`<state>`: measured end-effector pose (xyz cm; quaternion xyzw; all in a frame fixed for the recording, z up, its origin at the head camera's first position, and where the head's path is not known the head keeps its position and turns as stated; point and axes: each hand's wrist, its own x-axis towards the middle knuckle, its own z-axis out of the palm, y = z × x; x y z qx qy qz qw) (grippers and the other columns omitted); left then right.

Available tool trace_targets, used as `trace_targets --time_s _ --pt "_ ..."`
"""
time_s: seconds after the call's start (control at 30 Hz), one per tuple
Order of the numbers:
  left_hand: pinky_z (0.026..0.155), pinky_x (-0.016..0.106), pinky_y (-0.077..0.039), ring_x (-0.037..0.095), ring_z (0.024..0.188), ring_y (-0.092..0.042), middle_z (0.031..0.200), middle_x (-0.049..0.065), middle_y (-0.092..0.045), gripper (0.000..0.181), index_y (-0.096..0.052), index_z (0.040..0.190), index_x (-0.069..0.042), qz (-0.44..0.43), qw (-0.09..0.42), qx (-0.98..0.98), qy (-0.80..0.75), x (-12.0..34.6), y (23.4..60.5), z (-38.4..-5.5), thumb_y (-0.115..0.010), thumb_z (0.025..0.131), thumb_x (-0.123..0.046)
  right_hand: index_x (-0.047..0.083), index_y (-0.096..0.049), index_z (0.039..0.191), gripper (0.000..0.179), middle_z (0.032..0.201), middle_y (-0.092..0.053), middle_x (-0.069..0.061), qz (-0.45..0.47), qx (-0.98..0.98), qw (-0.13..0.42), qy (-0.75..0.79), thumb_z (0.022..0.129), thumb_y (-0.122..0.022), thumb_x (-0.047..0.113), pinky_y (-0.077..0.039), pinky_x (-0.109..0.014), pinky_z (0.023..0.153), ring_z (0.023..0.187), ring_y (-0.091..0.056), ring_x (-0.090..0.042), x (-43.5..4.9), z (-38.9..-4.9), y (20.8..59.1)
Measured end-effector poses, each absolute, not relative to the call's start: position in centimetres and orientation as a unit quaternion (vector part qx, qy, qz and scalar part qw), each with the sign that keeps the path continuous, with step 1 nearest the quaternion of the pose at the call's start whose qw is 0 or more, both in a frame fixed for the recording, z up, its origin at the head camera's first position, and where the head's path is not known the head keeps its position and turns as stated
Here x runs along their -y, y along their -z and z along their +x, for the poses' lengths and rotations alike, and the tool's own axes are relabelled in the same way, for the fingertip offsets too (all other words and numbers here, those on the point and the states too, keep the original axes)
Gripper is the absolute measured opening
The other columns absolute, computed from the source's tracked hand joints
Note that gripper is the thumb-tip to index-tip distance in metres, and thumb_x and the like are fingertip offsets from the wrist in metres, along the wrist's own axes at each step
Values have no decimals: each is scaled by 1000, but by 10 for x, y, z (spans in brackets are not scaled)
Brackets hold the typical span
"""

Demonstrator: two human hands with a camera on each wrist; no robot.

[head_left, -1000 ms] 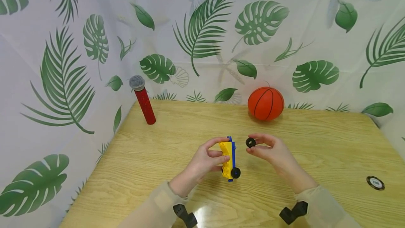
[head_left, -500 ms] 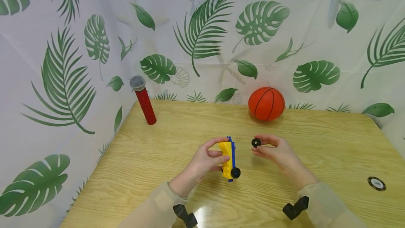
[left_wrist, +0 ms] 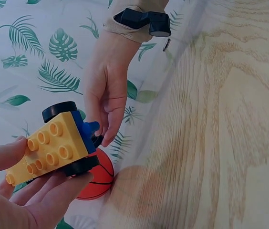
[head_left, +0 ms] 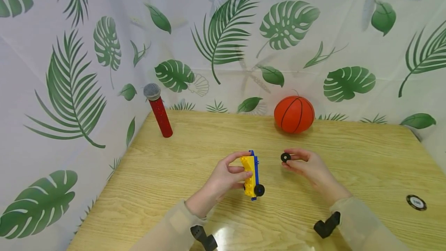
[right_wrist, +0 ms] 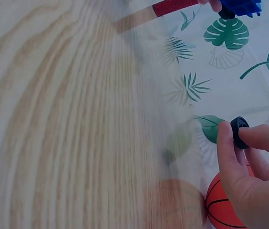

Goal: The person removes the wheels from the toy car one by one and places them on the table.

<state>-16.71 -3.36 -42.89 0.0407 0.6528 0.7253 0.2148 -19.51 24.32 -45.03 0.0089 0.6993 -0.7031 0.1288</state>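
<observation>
In the head view my left hand grips a toy car built of yellow and blue blocks, tipped on end above the table. Two black wheels sit at its lower end, as the left wrist view shows on the car's yellow studded body. To the right, my right hand pinches a loose black toy wheel between thumb and fingers, apart from the car. The right wrist view shows this black wheel edge-on, with thumb and fingertips on its two sides.
A red microphone with a silver head stands at the table's back left. Near the back edge lies an orange basketball. A black-and-white round chip is at the right. Behind the wooden table hangs a leaf-print cloth.
My right hand has drawn away to the right with the wheel, widening the gap to the car. The left hand and the car have stayed nearly still.
</observation>
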Motion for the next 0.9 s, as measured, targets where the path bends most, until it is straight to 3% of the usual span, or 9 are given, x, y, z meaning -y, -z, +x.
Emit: trace_targets --time_s 0.27,0.43,0.53,0.9 --pt "79 45 -61 22 91 -71 107 18 -73 51 -59 135 -23 41 213 -654 -725 34 428 -167 -68 91 0 -18 -34 143 52 113 -54 -17 18 -716 137 685 95 -53 -10 -57 -34 90 92 -71 -13 -244 -199 453" --pt "79 44 -61 22 91 -71 106 18 -73 51 -59 135 -23 40 213 -654 -725 34 429 -167 -68 91 0 -17 -33 144 52 133 -45 -35 32 -715 149 683 95 -52 -11 -58 -33 90 91 -70 -12 -245 -200 456" --pt "79 44 -61 22 92 -71 106 18 -73 51 -59 135 -24 38 212 -655 -724 34 430 -167 -68 91 -1 -17 -33 144 53 143 -38 -38 41 -716 158 679 95 -52 -10 -58 -32 89 92 -70 -13 -245 -201 456" --pt "77 44 -62 22 91 -71 106 18 -73 51 -59 135 -24 39 210 -659 -721 33 431 -167 -69 91 -1 -20 -36 140 51 137 -41 -38 41 -723 173 667 93 -55 -12 -60 -30 84 91 -71 -15 -244 -210 458"
